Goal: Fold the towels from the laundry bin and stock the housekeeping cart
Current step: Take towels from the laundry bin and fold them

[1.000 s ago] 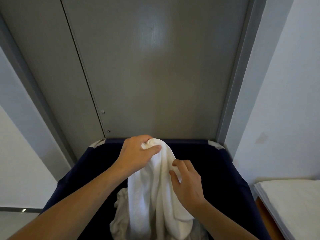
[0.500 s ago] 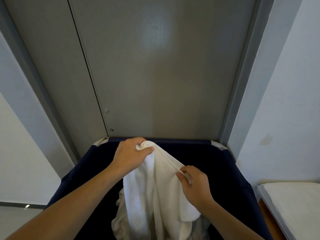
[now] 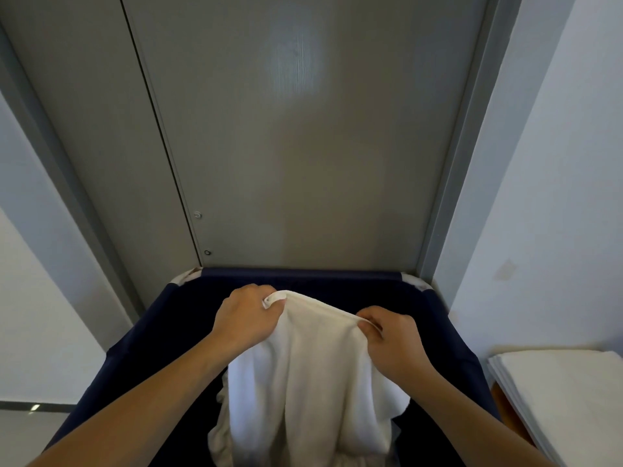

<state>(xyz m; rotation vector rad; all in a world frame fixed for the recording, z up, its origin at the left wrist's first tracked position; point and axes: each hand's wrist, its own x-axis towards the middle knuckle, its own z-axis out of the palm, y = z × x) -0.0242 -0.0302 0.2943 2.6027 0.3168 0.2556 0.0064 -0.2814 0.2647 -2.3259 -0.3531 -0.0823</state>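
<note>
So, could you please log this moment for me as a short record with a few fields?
left hand: left hand grips the towel's top corner
right hand: right hand pinches the same top edge, apart from the left
towel: white towel hangs from both hands into the bin
bin: navy bin, more white cloth at the bottom
folded stack: white linen at the right edge of view
backdrop: grey door behind the bin
fold: not yet begun

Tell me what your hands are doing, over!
Left hand and right hand pinching the towel edge. Towel hanging over the bin. Nothing in the way.
</note>
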